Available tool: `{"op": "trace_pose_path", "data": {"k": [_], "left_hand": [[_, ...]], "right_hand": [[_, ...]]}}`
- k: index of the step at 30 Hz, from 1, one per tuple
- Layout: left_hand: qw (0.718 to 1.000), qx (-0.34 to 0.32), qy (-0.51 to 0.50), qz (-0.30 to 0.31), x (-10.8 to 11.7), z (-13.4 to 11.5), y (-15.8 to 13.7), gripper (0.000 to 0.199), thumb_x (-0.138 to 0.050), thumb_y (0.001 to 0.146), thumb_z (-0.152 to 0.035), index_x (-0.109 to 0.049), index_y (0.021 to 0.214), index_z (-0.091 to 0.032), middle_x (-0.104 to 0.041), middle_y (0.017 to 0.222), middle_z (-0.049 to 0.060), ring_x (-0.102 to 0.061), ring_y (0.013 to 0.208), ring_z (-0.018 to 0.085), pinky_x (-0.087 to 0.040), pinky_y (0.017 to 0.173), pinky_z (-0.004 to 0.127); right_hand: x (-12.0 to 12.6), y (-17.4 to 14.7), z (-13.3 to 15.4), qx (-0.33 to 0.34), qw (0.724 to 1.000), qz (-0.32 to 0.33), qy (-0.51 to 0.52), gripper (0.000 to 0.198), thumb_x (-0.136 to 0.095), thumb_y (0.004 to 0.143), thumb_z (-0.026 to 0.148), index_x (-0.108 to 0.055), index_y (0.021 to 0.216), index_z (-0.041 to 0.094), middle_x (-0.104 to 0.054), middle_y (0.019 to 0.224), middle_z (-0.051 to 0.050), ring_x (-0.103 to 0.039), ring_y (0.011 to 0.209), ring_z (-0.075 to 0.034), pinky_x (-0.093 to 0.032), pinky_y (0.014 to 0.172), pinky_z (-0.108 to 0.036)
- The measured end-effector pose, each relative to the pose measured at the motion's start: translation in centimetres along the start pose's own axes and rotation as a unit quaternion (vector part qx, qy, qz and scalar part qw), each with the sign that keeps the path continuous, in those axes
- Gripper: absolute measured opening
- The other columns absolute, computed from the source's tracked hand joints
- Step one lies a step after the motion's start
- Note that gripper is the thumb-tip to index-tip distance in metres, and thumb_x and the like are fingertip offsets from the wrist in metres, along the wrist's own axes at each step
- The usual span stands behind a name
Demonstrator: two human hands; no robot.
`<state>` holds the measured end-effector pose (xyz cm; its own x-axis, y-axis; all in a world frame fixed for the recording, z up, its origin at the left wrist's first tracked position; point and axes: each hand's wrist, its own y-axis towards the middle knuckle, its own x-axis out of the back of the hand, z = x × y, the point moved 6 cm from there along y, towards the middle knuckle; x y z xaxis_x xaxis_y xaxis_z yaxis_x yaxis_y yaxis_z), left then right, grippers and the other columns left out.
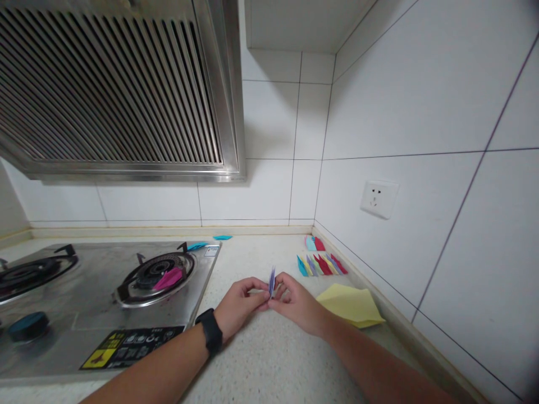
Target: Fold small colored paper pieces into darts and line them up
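A small folded purple paper piece (272, 282) stands upright between my two hands, over the speckled countertop (269, 359). My left hand (240, 303), with a black watch on its wrist, pinches the paper's lower left side. From the other side my right hand (297, 303) grips it with thumb and fingers. Its lower end is partly covered by the fingertips. Beyond my right hand lies a row of folded paper pieces (323, 265) in blue, yellow, purple, green and red. Yellow paper sheets (351, 303) rest beside my right forearm.
Left of the hands is a gas stove (96, 303), with a magenta paper piece (169, 278) on its burner. Blue folded paper (222, 237) lies by the back wall. More folded pieces (314, 243) sit in the corner. The range hood (122, 95) overhangs the stove.
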<state>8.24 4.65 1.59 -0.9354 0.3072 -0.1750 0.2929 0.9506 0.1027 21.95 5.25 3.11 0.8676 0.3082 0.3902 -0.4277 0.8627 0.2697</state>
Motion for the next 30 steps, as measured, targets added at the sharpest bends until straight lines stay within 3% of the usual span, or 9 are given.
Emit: {"op": "trace_pose_path", "data": {"k": [6, 16, 30], "left_hand": [[0.999, 0.028, -0.019, -0.014, -0.3, -0.5, -0.3, 0.034, -0.079, 0.066, -0.035, -0.068, 0.086, -0.011, -0.070, 0.080, 0.005, -0.064, 0.071, 0.013, -0.051, 0.077, 0.027], [1.000, 0.020, 0.000, -0.018, 0.0, -0.4, -0.2, 0.034, -0.077, 0.069, -0.038, -0.067, 0.087, -0.011, -0.069, 0.087, 0.009, -0.066, 0.083, 0.019, -0.054, 0.073, 0.030], [1.000, -0.005, 0.019, -0.019, -0.1, -1.0, -0.5, 0.031, -0.073, 0.072, -0.040, -0.064, 0.084, -0.013, -0.065, 0.083, 0.007, -0.062, 0.079, 0.018, -0.053, 0.060, 0.026]], "right_hand": [[-0.1, 0.0, 0.3, 0.008, 1.000, 0.002, 0.009, 0.021, -0.064, 0.078, 0.023, -0.052, 0.095, 0.021, -0.057, 0.079, 0.002, -0.055, 0.066, -0.012, -0.040, 0.054, -0.021], [0.2, 0.2, -0.6, -0.025, 0.999, 0.007, 0.041, 0.016, -0.058, 0.079, 0.021, -0.053, 0.094, 0.021, -0.054, 0.073, 0.004, -0.051, 0.059, -0.010, -0.040, 0.054, -0.021], [0.6, 0.5, -1.1, -0.030, 0.999, -0.004, 0.043, 0.020, -0.062, 0.079, 0.034, -0.054, 0.093, 0.022, -0.053, 0.069, 0.003, -0.051, 0.059, -0.011, -0.041, 0.052, -0.021]]}}
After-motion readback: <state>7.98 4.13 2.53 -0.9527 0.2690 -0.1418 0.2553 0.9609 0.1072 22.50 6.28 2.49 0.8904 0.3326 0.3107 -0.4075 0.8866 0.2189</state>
